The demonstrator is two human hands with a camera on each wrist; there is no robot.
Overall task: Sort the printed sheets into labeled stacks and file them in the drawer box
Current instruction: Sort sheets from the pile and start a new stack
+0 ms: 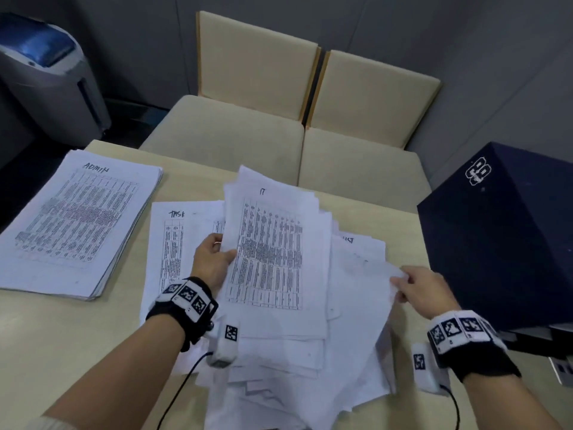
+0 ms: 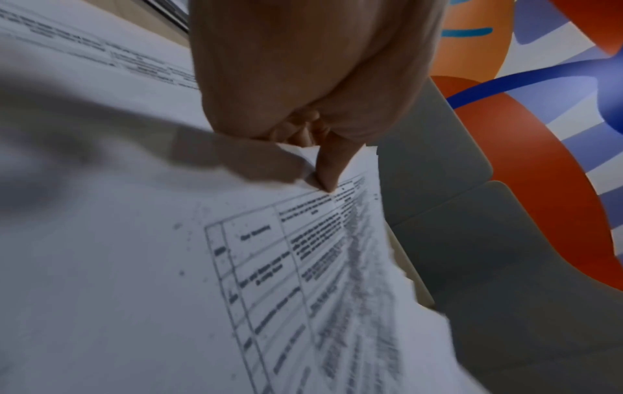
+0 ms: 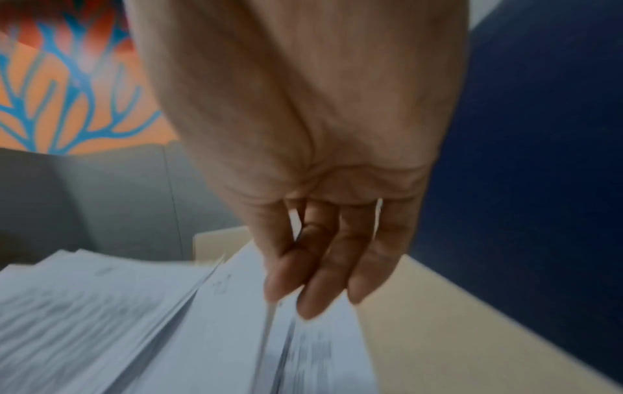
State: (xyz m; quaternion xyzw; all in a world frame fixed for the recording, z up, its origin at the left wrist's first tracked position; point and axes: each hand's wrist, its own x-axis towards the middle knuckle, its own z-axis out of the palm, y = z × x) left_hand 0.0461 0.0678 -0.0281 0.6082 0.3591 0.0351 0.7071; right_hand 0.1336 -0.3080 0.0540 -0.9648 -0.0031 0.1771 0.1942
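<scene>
Sorting the IT sheets, ADMIN stack (image 1: 77, 221) already set aside

My left hand (image 1: 214, 259) pinches the IT bundle (image 1: 273, 252) above the tabletop (image 1: 62, 342); my right hand (image 1: 424, 290) grips loose sheets (image 1: 362, 302) beside the dark drawer box (image 1: 502, 237). My worry: the fanned bundle slips and mixes with the TASK stack (image 1: 170, 243).

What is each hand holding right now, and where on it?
The left hand pinches the IT sheet at its left edge, thumb on top. The right hand pinches the right edge of a loose sheet from the unsorted pile.
</scene>
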